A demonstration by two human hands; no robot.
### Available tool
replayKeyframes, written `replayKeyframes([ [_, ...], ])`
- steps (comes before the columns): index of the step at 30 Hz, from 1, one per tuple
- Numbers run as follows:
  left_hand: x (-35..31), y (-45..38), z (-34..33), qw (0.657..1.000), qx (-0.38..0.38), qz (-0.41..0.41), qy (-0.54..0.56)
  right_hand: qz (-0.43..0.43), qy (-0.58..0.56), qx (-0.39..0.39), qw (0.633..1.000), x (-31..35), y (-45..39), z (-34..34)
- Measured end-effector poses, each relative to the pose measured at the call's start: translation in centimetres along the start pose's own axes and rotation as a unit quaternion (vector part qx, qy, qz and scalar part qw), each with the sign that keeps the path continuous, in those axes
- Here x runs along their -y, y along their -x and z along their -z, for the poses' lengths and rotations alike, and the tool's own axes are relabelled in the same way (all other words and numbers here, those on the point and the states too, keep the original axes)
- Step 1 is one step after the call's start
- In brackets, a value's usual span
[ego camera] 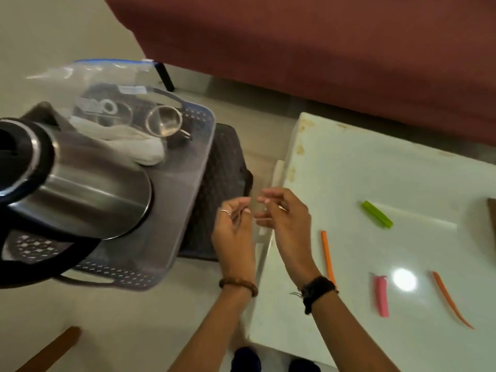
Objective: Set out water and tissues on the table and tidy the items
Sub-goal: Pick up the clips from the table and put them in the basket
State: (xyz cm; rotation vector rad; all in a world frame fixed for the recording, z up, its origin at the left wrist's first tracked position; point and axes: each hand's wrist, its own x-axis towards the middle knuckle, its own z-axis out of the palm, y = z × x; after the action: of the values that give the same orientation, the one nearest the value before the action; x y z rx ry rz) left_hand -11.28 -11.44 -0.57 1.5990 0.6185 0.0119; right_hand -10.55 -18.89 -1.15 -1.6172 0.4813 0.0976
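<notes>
My left hand (234, 226) and my right hand (285, 218) hover close together over the gap between a grey perforated tray (171, 210) and the white table (375, 167). Their fingers are loosely curled and blurred. Something faint and see-through seems to sit between the fingertips, but I cannot tell what it is. A steel kettle (80, 183) with a black lid and handle stands on the tray's near left. Behind it lie a white folded cloth or tissue bundle (134, 146), a small steel cup (165, 124) and a clear zip bag (107, 76).
The tray rests on a dark basket (222, 183) on the floor. On the table lie a green stick (377, 218), two orange sticks (328, 256) (451, 299) and a pink one (381, 295). A maroon sofa (322, 49) runs behind. A brown wooden piece (51, 350) lies lower left.
</notes>
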Motion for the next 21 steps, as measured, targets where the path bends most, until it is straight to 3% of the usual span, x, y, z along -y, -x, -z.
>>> replayKeyframes([
  [4, 3.6, 4.9, -4.2, 0.991, 0.114, 0.051, -0.057, -0.064, 0.043, -0.066, 0.995, -3.8, 2.7, 8.8],
  [8, 7.4, 8.6, -7.7, 0.957, 0.222, 0.080, -0.170, -0.106, 0.082, -0.120, 0.984, -7.1, 5.0, 17.1],
  [15, 10.5, 10.9, -11.5, 0.892, 0.260, -0.018, -0.370, -0.142, 0.106, -0.211, 0.961, -10.4, 6.2, 26.5],
  [21, 11.7, 11.9, -13.5, 0.873, 0.236, -0.045, -0.424, -0.109, 0.308, -0.245, 0.913, -12.3, 6.4, 30.7],
])
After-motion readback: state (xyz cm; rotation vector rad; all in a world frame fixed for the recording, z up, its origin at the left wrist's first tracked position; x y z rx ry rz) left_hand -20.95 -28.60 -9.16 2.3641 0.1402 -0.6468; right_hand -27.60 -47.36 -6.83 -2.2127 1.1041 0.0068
